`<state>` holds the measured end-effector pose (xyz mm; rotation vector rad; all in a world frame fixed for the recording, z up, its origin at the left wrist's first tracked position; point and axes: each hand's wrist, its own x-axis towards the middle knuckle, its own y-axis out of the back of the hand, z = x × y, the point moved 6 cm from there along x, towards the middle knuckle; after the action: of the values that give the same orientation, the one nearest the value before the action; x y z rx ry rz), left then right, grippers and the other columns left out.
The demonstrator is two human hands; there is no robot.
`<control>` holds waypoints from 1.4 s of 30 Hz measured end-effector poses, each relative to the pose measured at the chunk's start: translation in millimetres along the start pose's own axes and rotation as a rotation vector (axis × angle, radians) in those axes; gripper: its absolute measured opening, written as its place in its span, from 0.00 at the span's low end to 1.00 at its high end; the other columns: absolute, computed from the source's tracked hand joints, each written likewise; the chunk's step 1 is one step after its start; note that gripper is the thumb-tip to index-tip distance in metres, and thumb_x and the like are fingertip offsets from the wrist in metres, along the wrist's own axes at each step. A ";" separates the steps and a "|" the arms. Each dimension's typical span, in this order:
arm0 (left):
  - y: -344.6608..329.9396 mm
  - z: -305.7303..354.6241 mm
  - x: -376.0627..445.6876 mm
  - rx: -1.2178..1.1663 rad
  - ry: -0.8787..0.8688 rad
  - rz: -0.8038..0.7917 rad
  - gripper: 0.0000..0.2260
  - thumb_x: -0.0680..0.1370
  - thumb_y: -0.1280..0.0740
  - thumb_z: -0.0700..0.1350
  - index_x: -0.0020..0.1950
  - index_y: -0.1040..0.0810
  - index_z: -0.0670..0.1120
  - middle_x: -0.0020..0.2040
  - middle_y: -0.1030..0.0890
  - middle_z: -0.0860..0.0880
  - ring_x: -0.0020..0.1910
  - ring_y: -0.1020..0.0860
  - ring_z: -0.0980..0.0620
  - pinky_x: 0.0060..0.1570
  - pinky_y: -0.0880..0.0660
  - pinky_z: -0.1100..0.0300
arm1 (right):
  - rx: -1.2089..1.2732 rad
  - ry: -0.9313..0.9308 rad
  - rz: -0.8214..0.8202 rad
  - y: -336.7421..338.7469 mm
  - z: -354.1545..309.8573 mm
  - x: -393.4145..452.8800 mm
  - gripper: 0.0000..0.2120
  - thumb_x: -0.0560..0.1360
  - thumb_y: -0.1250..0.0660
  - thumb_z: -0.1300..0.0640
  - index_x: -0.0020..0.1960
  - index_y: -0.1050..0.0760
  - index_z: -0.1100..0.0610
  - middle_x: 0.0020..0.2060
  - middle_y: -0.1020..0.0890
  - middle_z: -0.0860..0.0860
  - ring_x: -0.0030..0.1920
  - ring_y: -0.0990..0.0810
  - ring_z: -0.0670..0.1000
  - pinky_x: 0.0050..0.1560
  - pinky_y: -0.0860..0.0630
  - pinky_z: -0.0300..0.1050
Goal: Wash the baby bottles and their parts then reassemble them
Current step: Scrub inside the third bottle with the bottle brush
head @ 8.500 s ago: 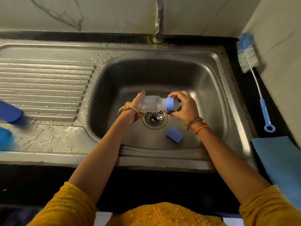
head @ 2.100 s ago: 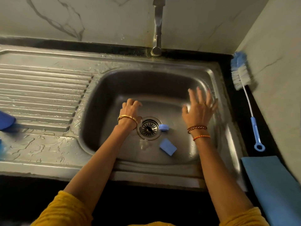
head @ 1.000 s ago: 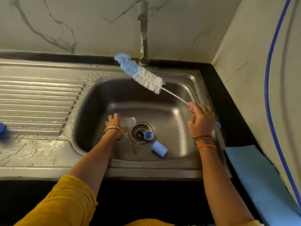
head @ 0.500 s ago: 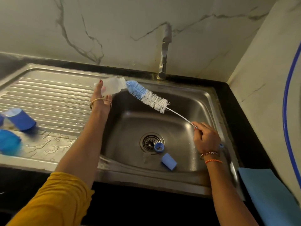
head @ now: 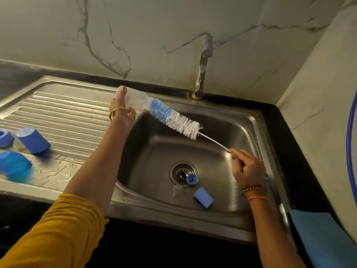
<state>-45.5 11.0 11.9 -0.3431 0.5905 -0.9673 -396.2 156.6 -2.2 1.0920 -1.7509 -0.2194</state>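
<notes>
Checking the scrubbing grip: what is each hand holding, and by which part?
Left hand grips the clear bottle around its body. Right hand holds the bottle brush by its wire stem, near the handle end.

No text, label, brand, number or sign can be read on anything in view, whether held in the hands or lying beside them.

Her left hand (head: 120,105) is raised at the end of an outstretched arm, fingers wrapped around something it grips. Her right hand (head: 246,168) sits lower, curled, pinching a thin shaft.
</notes>
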 end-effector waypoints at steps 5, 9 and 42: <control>-13.4 -7.3 -5.4 -0.014 0.050 -0.144 0.21 0.77 0.36 0.48 0.67 0.34 0.42 0.56 0.26 0.42 0.50 0.24 0.45 0.34 0.23 0.53 | -0.119 0.120 0.036 0.6 -7.1 -2.5 0.14 0.74 0.41 0.58 0.47 0.18 0.63 0.38 0.16 0.54 0.34 0.20 0.48 0.36 0.30 0.31; -13.5 -8.4 -0.9 0.095 -0.057 -0.174 0.24 0.75 0.33 0.46 0.67 0.36 0.40 0.59 0.30 0.41 0.48 0.25 0.50 0.34 0.23 0.59 | -0.189 0.182 -0.065 -15.3 -11.5 -5.1 0.15 0.75 0.42 0.57 0.48 0.18 0.60 0.36 0.17 0.54 0.30 0.20 0.53 0.28 0.23 0.42; -9.6 -35.7 -44.1 -0.194 0.010 -0.429 0.50 0.40 0.19 0.57 0.58 0.31 0.43 0.45 0.25 0.46 0.41 0.23 0.51 0.41 0.22 0.59 | 0.641 -1.038 -0.860 -54.4 0.5 -40.1 0.22 0.78 0.43 0.46 0.30 0.30 0.55 0.18 0.34 0.44 0.17 0.39 0.40 0.18 0.45 0.30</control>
<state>-92.5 42.7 2.5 -0.6560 0.6349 -1.3259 -362.9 155.4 -61.0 2.4918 -2.1487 -0.9236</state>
